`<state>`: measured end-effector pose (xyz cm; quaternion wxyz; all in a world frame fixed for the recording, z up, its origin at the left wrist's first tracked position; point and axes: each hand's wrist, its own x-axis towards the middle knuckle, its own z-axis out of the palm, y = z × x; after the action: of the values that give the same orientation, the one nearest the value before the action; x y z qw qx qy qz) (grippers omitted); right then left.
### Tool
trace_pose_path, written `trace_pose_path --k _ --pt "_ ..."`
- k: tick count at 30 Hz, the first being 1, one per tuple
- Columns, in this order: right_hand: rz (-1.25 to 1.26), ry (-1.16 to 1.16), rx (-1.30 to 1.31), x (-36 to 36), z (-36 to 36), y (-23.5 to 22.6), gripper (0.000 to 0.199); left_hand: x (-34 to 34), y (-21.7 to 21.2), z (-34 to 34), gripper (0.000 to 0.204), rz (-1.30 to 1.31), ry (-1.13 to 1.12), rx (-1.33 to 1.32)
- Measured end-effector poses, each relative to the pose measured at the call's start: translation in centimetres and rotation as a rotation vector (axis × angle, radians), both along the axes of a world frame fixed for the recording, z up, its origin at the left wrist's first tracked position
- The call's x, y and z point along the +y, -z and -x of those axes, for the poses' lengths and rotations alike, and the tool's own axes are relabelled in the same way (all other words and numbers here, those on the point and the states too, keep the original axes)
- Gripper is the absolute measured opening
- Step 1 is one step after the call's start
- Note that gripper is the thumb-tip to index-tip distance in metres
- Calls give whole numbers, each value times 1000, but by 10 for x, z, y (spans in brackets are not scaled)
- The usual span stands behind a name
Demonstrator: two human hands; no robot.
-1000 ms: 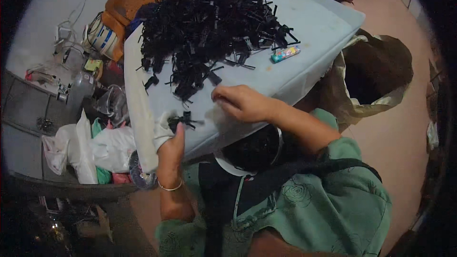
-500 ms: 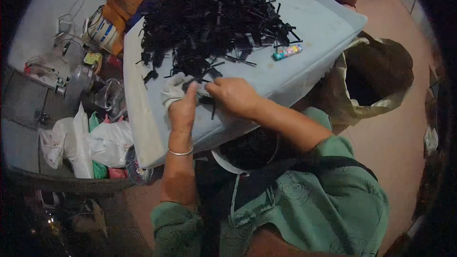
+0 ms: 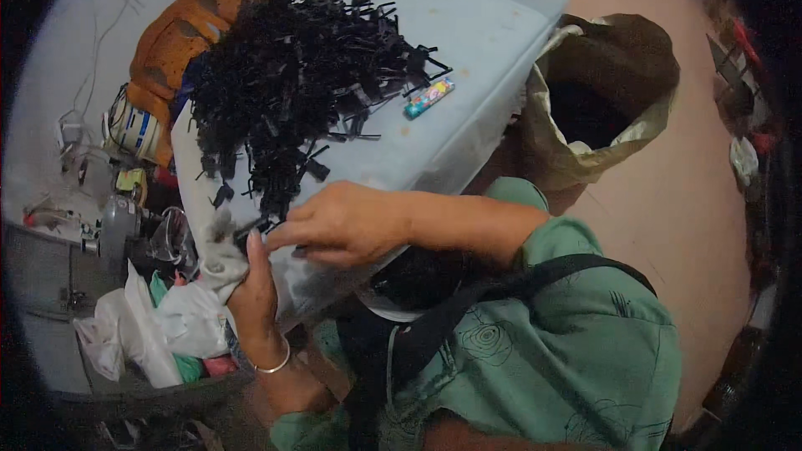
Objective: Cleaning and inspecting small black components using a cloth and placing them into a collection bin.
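Note:
My left hand [image 3: 253, 288] is at the near left corner of a cloth-covered work surface [image 3: 468, 25], its fingers in a pale glove [image 3: 220, 260]. Its thumb presses toward the gloved fingers, with a small black plastic piece [image 3: 251, 231] between them. Reaching across from the right, my bare right hand [image 3: 342, 221] has its fingers loosely bent and apart, the tips close to the left thumb; no held thing shows in it. Just beyond both hands rises a large heap of black plastic pieces [image 3: 284, 75], with thin strips sticking out.
A colourful small tube [image 3: 429, 98] lies right of the heap. An open sack [image 3: 576, 159] stands on the floor to the right. Plastic bags [image 3: 192, 317] and a striped bucket [image 3: 136, 129] are at the left, near an orange chair [image 3: 180, 29]. A dark round tub [image 3: 418, 284] sits below the near edge.
The view has shifted, so heap and sack appear farther left. My right hand's fingers have loosened from a closed grip, and the black strip hanging below the hands no longer shows.

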<state>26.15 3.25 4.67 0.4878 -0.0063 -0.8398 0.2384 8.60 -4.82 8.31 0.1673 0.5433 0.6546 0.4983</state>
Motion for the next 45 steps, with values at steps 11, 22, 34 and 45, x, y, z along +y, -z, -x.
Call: trace_pose_path --k 11,22,34,45 --pt "-111 -29 72 -17 9 11 19 -19 23 -33 34 92 -236 -260" --pt "288 -10 266 -23 16 20 14 -25 49 -26 28 -153 128 219" --pt "956 -258 -208 -11 20 19 21 -24 27 -32 25 50 175 -416" --pt "674 -192 -351 -3 17 24 28 -23 30 -31 27 121 118 -363"
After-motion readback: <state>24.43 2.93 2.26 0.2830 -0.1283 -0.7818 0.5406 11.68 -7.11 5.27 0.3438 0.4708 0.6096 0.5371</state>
